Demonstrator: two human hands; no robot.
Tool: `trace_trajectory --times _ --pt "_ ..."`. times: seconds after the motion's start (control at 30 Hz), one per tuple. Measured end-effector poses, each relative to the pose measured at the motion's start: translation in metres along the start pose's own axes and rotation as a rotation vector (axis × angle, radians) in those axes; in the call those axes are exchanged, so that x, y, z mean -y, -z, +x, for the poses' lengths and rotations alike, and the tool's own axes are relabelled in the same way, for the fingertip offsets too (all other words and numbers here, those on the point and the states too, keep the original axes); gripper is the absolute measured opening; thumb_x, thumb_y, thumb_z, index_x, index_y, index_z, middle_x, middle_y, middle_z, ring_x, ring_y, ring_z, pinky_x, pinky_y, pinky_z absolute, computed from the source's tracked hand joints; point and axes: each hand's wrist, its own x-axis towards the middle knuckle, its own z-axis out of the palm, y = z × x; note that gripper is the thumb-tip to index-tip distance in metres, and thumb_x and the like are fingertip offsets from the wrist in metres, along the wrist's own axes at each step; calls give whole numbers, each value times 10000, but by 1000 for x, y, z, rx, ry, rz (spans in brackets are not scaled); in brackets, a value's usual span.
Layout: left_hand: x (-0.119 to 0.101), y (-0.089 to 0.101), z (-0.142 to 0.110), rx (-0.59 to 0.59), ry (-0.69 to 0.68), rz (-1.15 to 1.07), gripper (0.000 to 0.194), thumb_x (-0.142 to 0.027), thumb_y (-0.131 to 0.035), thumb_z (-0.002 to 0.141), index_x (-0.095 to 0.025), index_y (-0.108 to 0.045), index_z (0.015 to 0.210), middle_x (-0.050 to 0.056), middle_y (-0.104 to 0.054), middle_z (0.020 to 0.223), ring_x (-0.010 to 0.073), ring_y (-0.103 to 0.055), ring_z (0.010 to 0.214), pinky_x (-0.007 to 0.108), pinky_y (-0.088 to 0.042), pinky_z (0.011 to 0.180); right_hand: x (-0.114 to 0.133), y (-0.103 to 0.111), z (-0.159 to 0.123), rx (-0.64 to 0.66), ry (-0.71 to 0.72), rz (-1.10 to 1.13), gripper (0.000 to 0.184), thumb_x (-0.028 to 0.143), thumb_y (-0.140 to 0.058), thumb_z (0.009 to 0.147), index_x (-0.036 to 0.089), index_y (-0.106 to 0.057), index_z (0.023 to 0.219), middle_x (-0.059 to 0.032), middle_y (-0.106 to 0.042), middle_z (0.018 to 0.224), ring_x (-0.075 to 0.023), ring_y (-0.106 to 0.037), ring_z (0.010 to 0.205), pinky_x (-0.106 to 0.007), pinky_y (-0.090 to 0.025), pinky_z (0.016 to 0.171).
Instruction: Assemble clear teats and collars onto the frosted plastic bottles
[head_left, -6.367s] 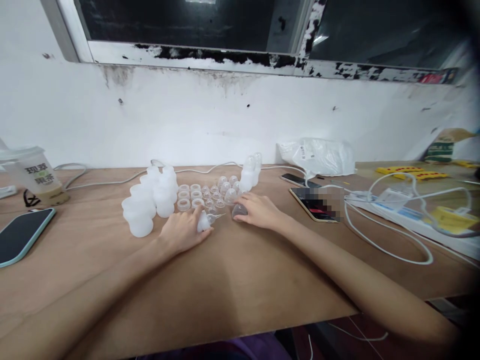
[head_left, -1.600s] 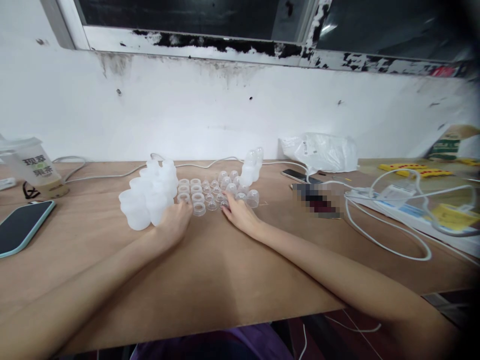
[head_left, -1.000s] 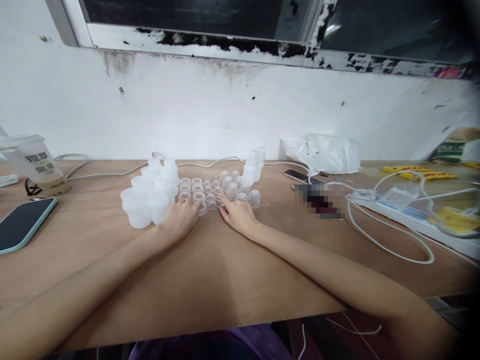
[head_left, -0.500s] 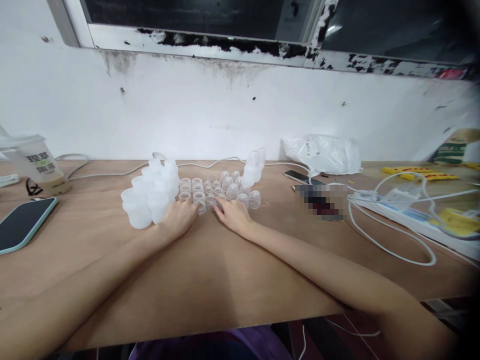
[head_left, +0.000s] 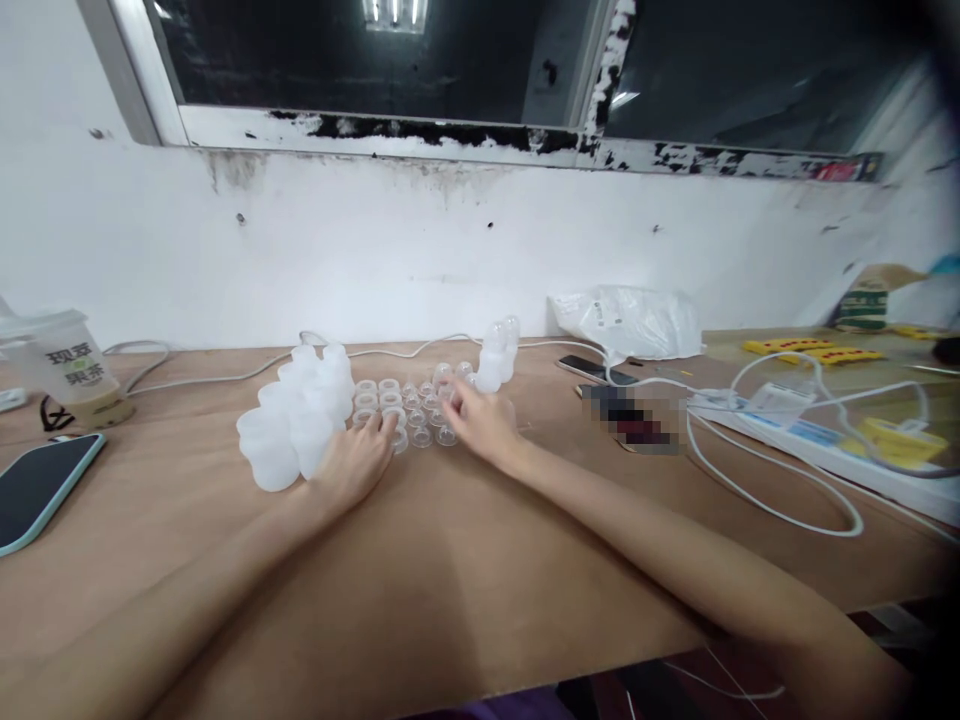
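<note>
My left hand (head_left: 358, 458) lies palm down with its fingers stretched over the nearest clear rings (head_left: 389, 399), which stand in rows. Beside that hand is a cluster of white frosted bottles (head_left: 270, 450). Small clear teat-like pieces (head_left: 421, 437) form rows between my hands. My right hand (head_left: 484, 425) hovers at the clear dome caps (head_left: 465, 369), thumb and forefinger apart; I make out nothing held between them. It hides part of the caps. Behind it stand two frosted bottles topped with clear domes (head_left: 499, 355).
At the left are a drink cup (head_left: 79, 375) and a phone (head_left: 46, 490). A plastic bag (head_left: 634, 322) lies by the wall. On the right are another phone (head_left: 592, 368), a blurred-out item (head_left: 634, 418), and a power strip (head_left: 810, 430) with looping white cables (head_left: 757, 500).
My right hand has moved from the teat-like pieces to the right, over the dome caps, and its fingers have spread. My left hand stays by the rings. The camera view has tilted upward.
</note>
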Motion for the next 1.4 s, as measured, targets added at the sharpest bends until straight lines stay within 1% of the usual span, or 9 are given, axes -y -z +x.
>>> trace_trajectory --times 0.17,0.33,0.5,0.6,0.7,0.83,1.03,1.27,1.4 --pt "-4 0 -1 -38 -31 -19 319 -301 -252 834 -168 -327 1114 98 -539 953 209 -586 689 267 -408 485 -58 27 59 -292 -125 -239 442 334 -364 799 128 -342 1189 -132 -344 1250 -280 -425 1022 -361 -378 768" --pt "-5 -1 -3 -46 -33 -38 319 -277 -250 836 -174 -313 1132 86 -540 952 202 -585 694 266 -408 491 -91 15 85 -43 -185 -244 375 365 -375 795 140 -419 1092 -115 -484 1067 -259 -499 901 -357 -399 721" --pt "-8 9 -4 -163 -28 -142 315 -300 -274 832 -172 -336 1114 84 -510 1025 194 -563 808 271 -440 570 -73 46 61 -209 -118 -219 414 393 -354 803 127 -379 1119 -142 -441 1078 -260 -493 884 -372 -398 706" --pt "-15 19 -6 -405 -106 -223 381 -326 -299 828 -130 -300 1155 126 -438 1150 207 -434 1051 306 -403 803 -45 69 26 -328 88 -36 427 422 -362 796 153 -387 1127 -136 -412 1097 -247 -441 971 -351 -409 726" --pt "-25 24 -11 -530 -183 -216 477 -376 -328 811 -95 -273 1192 164 -368 1233 251 -303 1162 393 -279 937 -12 64 -18 -276 280 243 321 402 -430 773 199 -476 1017 -93 -465 980 -202 -469 914 -332 -419 746" --pt "-37 19 -21 -368 -220 -188 395 -375 -332 800 -100 -403 1076 153 -495 1092 273 -420 1055 421 -325 876 17 32 -58 -77 261 552 236 358 -470 766 210 -508 946 -46 -480 835 -148 -498 752 -288 -443 645" --pt "-36 18 -18 -35 -246 -284 304 -382 -327 782 -146 -404 957 77 -577 850 217 -566 711 295 -423 522 13 14 -60 25 243 631 216 354 -492 755 179 -487 882 -14 -434 757 -109 -444 650 -243 -407 566" --pt "-24 25 -8 31 -228 -407 406 -502 -362 746 -199 -398 1013 35 -606 775 210 -584 675 274 -410 540 -8 40 -51 82 510 471 273 341 -489 757 181 -480 978 -67 -479 887 -160 -480 848 -312 -408 737" --pt "-13 22 -7 16 -116 -522 460 -565 -384 714 -213 -431 1005 32 -606 785 205 -574 744 293 -419 635 -42 71 -36 111 262 244 274 385 -507 724 191 -510 916 -65 -525 882 -173 -506 779 -298 -402 671"
